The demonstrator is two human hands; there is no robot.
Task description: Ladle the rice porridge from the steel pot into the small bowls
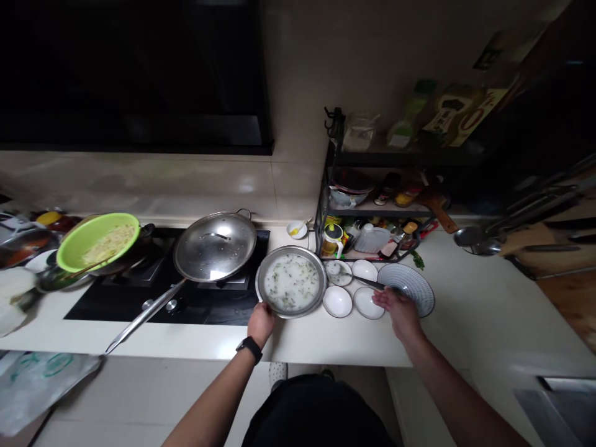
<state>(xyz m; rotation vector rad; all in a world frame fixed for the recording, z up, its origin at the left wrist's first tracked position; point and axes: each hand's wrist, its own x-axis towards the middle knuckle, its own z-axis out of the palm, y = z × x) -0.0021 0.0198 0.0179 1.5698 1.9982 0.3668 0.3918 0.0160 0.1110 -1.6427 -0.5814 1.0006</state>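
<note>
Well, the left grip [261, 324] is pressed closed over the near rim of a shallow steel pan [291, 282], which lies at 12 o'clock from that hand on the white table [447, 329]. The pan is round and holds thin, milky rice porridge [291, 282] flecked with chopped greens, and its polished rim catches the light. A black watch [249, 348] sits on the left wrist.

The right grip [399, 310] is curled closed around a dark slim utensil [367, 282], too blurred to name, which points toward 10 o'clock. Its fingers [382, 299] lie over a blue-striped plate [410, 288], which spreads from 12 to 2 o'clock of that hand. Four small white bowls [351, 288] stand in a cluster between the pan and the plate, and the one at the upper left shows a speckled inside.

Beyond the pan at 10 o'clock, a steel lid [215, 246] covers a long-handled pan on a black hob [162, 307]. Further left, a green basin [97, 242] of pale shredded food sits tilted. A wire rack [326, 211] of bottles and jars stands at 12 o'clock.
</note>
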